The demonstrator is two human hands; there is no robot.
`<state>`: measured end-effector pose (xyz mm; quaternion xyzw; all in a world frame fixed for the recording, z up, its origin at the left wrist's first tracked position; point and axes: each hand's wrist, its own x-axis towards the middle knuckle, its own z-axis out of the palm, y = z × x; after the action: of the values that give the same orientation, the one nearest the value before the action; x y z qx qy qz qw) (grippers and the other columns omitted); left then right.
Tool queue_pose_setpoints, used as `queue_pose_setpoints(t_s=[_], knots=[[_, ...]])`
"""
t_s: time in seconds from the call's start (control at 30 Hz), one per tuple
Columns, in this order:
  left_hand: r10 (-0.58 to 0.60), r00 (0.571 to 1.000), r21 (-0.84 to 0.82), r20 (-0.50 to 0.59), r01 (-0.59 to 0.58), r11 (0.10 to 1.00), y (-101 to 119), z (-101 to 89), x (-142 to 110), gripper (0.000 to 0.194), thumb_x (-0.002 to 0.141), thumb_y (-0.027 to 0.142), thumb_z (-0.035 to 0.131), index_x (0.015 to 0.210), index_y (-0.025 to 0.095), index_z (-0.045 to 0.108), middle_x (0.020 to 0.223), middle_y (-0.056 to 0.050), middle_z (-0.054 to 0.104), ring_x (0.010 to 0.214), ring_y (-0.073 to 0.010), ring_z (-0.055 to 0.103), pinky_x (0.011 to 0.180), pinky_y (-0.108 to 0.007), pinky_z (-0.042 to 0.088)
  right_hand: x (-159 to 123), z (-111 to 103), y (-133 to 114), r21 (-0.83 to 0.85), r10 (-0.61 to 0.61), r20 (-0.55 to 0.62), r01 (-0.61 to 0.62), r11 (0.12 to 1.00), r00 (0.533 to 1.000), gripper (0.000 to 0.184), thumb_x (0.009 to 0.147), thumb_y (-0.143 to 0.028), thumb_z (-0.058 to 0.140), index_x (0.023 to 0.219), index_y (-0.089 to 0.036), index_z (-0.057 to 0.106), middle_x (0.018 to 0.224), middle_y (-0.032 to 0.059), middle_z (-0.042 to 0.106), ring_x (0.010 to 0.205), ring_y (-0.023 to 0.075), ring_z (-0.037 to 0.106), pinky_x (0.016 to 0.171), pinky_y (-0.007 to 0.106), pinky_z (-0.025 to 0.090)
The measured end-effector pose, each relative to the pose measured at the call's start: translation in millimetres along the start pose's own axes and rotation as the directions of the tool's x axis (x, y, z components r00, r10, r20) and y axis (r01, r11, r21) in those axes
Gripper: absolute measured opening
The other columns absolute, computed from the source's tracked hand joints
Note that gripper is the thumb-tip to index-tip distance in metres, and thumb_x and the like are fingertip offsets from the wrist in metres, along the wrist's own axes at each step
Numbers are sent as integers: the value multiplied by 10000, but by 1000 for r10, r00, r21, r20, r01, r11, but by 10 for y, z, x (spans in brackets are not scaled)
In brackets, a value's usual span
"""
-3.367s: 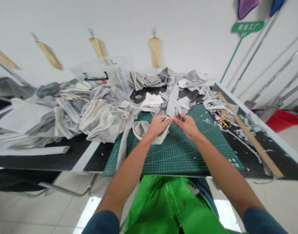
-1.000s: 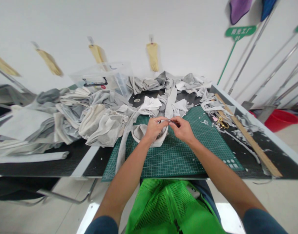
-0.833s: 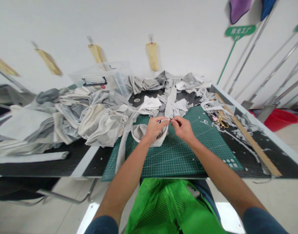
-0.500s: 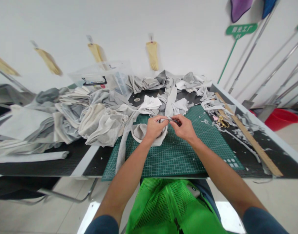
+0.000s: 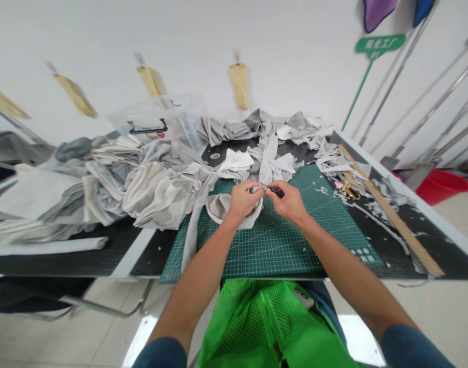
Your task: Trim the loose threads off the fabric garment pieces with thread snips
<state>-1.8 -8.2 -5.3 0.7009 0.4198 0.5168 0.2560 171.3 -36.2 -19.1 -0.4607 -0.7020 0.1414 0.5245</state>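
In the head view my left hand (image 5: 244,199) is closed in a pinch on the edge of a light grey fabric piece (image 5: 217,205). That piece curls in a loop over the green cutting mat (image 5: 272,250). My right hand (image 5: 288,201) grips a small slim tool with a dark handle (image 5: 277,192), its metallic tip meeting the cloth at my left fingertips. The exact kind of tool is too small to make out. Both hands nearly touch above the mat. A long grey fabric strip (image 5: 194,225) hangs down the mat's left side.
Heaped grey and cream fabrics (image 5: 161,197) cover the left of the table, before a clear plastic box (image 5: 188,125). More scraps (image 5: 270,158) lie behind the mat. At right are gold-handled scissors (image 5: 351,191), a wooden ruler (image 5: 395,217) and thread offcuts; a red bucket (image 5: 443,186) stands beyond.
The tool in my right hand has turned slightly, showing more of its metallic tip at the fabric edge. Both hands stay in nearly the same place.
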Motion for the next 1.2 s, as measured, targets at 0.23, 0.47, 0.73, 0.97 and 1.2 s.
queue_pose_setpoints(t_s=[0.23,0.47,0.73,0.97,1.2], knots=[[-25,1000,-11,-7,25,1000,35,-8,-4,131,762,247,728,832,205,830,806,-16,764,777,-187,668,784,-297,492,-3,17,7,25,3,6,-3,1000,1000,180,922,-394,646,961,-228,704,865,44,723,754,202,619,747,341,500],[-5,1000,3,-9,5,1000,20,0,-6,143,766,236,719,846,197,832,808,-14,769,781,-181,676,774,-287,495,-5,30,25,31,-11,13,11,999,1000,166,930,-362,638,971,-218,708,870,49,727,754,200,627,743,332,497],[7,1000,50,-16,-6,999,25,5,-8,154,780,230,707,860,198,834,799,-9,769,748,-169,666,763,-286,506,-9,27,7,11,-16,1,16,1000,1000,150,921,-333,640,951,-200,703,834,37,712,729,182,612,713,306,481],[14,1000,54,-11,-13,998,25,-3,-9,154,779,229,701,848,196,834,790,-11,764,747,-174,663,755,-294,497,-9,17,-3,-8,-8,-16,8,1000,1000,145,890,-321,680,957,-196,707,841,34,715,736,179,618,714,303,475],[19,1000,60,-9,-19,998,-2,-3,-11,168,773,223,709,873,197,840,797,-11,765,746,-168,657,752,-286,500,-10,19,-11,11,-22,1,22,1000,1000,143,916,-324,648,947,-195,704,831,36,714,724,176,614,698,299,463]])
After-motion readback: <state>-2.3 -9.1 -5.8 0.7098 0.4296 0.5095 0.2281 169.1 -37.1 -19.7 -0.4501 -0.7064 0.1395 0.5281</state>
